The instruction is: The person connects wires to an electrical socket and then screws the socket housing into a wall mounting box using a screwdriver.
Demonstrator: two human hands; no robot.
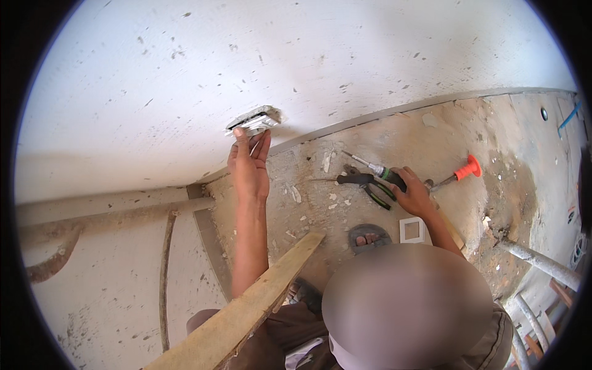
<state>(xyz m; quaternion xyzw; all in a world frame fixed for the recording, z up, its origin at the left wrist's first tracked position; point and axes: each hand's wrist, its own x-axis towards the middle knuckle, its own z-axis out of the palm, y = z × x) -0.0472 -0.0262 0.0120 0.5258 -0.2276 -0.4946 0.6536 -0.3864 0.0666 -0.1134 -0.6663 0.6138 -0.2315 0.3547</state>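
My left hand [250,163] is raised to the wall and pinches a white electrical faceplate module [254,126] between thumb and fingers. The module sits tilted at a rough-edged opening [259,112] in the wall, and its far side is hidden. Down at the floor, my right hand [412,191] has its fingers closed round the dark handle of a screwdriver [377,168], whose shaft points up and left. Beside it lie pliers [364,180] with black and green handles. A white square frame [411,230] rests on the floor just below my right wrist.
A chisel with an orange guard [468,168] lies right of my right hand. A wooden plank [246,302] slants up between my arms. Plaster chips [296,194] litter the dusty floor near my sandalled foot [369,238]. Metal poles [542,264] stand at the right; pole-like bars [166,271] at the left.
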